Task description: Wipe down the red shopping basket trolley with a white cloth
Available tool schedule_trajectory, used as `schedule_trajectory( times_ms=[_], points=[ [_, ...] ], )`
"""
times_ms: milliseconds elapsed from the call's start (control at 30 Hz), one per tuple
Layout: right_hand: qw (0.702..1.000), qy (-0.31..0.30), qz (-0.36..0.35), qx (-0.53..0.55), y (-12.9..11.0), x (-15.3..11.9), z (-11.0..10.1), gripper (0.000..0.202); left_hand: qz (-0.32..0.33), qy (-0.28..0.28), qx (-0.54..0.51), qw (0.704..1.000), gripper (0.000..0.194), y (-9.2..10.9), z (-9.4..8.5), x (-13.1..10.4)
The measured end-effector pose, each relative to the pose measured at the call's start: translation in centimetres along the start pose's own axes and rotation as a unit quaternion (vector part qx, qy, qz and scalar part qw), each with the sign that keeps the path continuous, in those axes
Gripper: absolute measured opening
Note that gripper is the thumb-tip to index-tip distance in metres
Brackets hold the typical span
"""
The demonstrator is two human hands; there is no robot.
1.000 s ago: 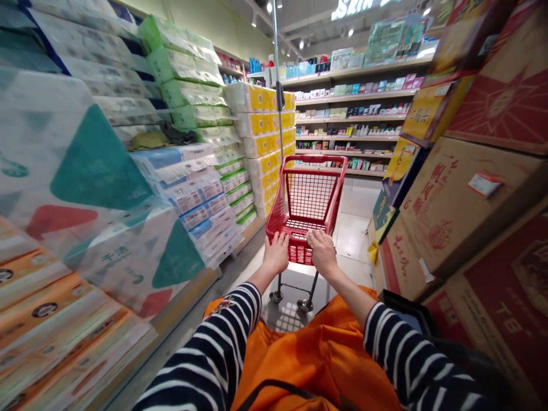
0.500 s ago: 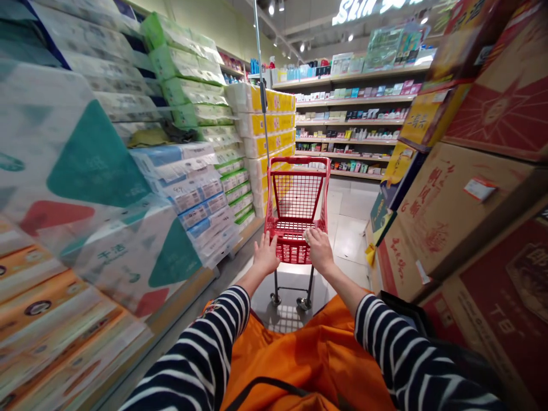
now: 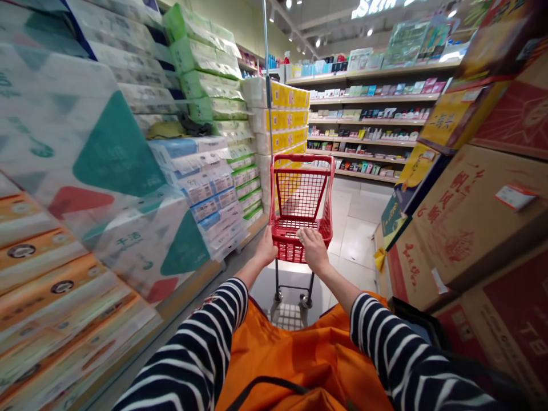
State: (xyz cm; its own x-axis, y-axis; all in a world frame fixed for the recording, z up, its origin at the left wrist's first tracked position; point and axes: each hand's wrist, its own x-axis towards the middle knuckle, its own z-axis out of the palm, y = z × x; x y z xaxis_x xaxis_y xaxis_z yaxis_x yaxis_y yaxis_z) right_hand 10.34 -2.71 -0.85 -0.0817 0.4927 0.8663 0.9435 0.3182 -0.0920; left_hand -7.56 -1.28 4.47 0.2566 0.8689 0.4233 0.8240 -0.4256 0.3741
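Observation:
A red shopping cart (image 3: 302,194) with a plastic mesh basket stands upright in front of me. My left hand (image 3: 266,246) grips the left side of its near edge, the fingers mostly hidden behind the rim. My right hand (image 3: 315,250) lies over the near edge on the right, fingers bent together around a small pale, crumpled cloth-like wad (image 3: 300,234). Much of that wad is covered by the fingers. I cannot make out anything inside the basket.
Stacked tissue packs (image 3: 214,188) and large white-and-teal packages (image 3: 141,245) line the left. Yellow-and-white packs (image 3: 289,123) stand ahead. Cardboard cartons (image 3: 466,205) rise close on the right. Beyond are shelves (image 3: 363,123) of small goods. Pale floor tiles (image 3: 357,237) run between.
My left hand has gone from lying spread on the cart's near edge to gripping its left side. My right hand with the wad has shifted slightly left along the edge. The view has turned slightly left.

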Motion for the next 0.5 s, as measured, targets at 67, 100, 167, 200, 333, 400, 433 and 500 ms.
schedule_trajectory(
  times_ms=[67, 100, 167, 200, 333, 400, 433, 500],
  points=[
    [1.0, -0.014, -0.019, 0.012, -2.3, 0.8, 1.1, 0.039, 0.005, 0.003, -0.051, 0.999, 0.072, -0.1, -0.4, 0.1],
    [0.999, -0.024, -0.035, 0.018, -3.6, 1.4, 1.7, 0.039, 0.011, -0.002, -0.062, 0.998, 0.071, -0.2, -0.7, 0.1],
    [0.996, -0.04, -0.07, 0.024, -6.0, 2.3, 2.7, 0.039, 0.017, -0.015, -0.062, 0.998, 0.069, -0.7, -1.1, 0.1],
    [0.995, -0.043, -0.085, 0.023, -6.7, 2.6, 3.1, 0.039, 0.017, -0.022, -0.055, 0.998, 0.068, -1.1, -1.3, 0.0],
    [0.985, -0.044, -0.165, 0.0, -5.2, 2.1, 2.8, 0.043, 0.017, -0.04, -0.016, 0.999, 0.068, -2.2, -1.5, -0.1],
    [0.982, -0.03, -0.184, -0.02, -2.8, 1.1, 1.9, 0.045, 0.022, -0.054, 0.034, 0.998, 0.068, -2.3, -1.4, 0.0],
    [0.982, -0.018, -0.184, -0.031, -1.7, 0.7, 1.4, 0.046, 0.024, -0.062, 0.06, 0.996, 0.068, -2.2, -1.4, 0.1],
    [0.983, 0.009, -0.179, -0.046, -0.4, 0.2, 0.6, 0.045, 0.026, -0.076, 0.096, 0.992, 0.069, -1.8, -1.4, 0.3]
  ],
)
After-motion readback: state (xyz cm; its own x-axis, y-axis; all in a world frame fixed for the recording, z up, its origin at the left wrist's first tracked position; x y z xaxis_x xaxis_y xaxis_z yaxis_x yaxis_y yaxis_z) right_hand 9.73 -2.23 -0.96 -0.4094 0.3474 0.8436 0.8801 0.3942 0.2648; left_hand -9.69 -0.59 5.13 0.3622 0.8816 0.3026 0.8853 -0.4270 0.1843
